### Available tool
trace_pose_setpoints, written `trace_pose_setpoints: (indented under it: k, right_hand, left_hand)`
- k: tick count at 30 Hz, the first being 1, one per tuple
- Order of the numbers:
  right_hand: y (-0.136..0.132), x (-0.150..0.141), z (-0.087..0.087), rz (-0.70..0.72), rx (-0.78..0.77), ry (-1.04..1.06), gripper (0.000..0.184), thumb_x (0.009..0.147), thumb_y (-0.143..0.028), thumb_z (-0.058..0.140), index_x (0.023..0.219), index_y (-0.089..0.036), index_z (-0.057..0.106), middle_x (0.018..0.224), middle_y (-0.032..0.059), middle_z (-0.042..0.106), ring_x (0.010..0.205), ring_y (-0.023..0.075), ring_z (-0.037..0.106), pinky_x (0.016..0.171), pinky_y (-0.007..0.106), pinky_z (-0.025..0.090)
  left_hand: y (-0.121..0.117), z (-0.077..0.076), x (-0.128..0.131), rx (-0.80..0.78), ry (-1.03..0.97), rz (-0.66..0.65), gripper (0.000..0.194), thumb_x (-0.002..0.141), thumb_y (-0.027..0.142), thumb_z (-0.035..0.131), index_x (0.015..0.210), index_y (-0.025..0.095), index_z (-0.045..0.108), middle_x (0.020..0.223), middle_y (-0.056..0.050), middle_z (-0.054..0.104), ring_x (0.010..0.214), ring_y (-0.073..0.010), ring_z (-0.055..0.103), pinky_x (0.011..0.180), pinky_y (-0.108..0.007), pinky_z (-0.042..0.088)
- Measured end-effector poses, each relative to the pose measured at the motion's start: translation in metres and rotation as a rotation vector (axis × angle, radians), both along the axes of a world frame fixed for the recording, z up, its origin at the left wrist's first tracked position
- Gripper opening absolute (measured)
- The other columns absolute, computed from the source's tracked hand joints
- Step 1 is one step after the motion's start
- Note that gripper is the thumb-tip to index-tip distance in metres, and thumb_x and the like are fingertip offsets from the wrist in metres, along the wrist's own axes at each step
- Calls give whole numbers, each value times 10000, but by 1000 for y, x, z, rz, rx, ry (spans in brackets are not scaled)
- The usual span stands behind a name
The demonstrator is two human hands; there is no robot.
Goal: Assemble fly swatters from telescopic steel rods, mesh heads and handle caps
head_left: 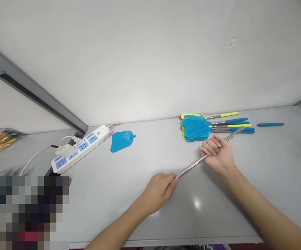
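A silver telescopic rod (193,166) slants up to the right between my hands, above the grey tabletop. My left hand (159,191) is closed round its lower left end, the tip hidden in the fingers. Farther up, my right hand (218,154) wraps the rod, and its thicker end sticks out past the palm. Behind my right hand lies a pile of fly swatters with a blue swatter head (195,128) on top. A loose blue swatter head (123,140) rests to the left. Beyond the pile on the right lies a loose blue handle sleeve (270,124).
A white power strip (82,149) with blue sockets and plugged-in adapters lies at the left, its cable (33,161) running left. Bagged colourful items (1,140) sit at the far left. A pale wall (150,62) rises behind the table (93,205). The lower left is pixelated.
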State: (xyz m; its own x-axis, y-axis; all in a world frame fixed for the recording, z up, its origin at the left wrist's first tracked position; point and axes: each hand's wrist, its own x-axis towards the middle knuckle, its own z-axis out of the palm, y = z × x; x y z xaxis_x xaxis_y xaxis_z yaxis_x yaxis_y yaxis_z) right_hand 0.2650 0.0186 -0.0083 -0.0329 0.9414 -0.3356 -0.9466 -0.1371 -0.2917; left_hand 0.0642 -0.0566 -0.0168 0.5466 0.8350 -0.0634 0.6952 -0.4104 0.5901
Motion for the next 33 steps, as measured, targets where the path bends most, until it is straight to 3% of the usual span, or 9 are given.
trace_pose_setpoints:
  k: [6, 13, 18, 33]
  right_hand:
    - [-5, -3, 0, -5, 3, -33, 393, 745, -182, 437, 524, -182, 112, 435, -65, 33, 355, 78, 76, 318, 211, 172]
    - [-10, -10, -9, -45, 6, -6, 395, 761, -193, 433, 537, -179, 108, 446, -65, 27, 367, 78, 70, 329, 203, 163]
    - [-12, -13, -10, -52, 31, -18, 400, 760, -197, 440, 542, -178, 106, 446, -66, 33, 371, 77, 75, 338, 202, 168]
    - [-14, -12, -1, -50, 70, -92, 409, 765, -227, 447, 535, -174, 113, 442, -66, 30, 370, 75, 68, 338, 203, 162]
  left_hand:
    - [-3, -4, -1, 19, 1, -17, 308, 881, 263, 196, 602, 182, 298, 539, 31, 361, 518, -110, 336, 562, -259, 292]
    - [-3, -2, -4, -86, -73, 75, 312, 879, 284, 193, 591, 185, 261, 544, 34, 337, 539, -112, 344, 573, -254, 303]
    - [-2, -1, -4, -121, -100, 72, 325, 877, 294, 182, 577, 185, 242, 534, 36, 315, 522, -109, 340, 581, -259, 309]
    - [0, -6, -1, -38, -39, 40, 324, 878, 278, 192, 581, 182, 280, 518, 37, 329, 497, -104, 340, 548, -257, 298]
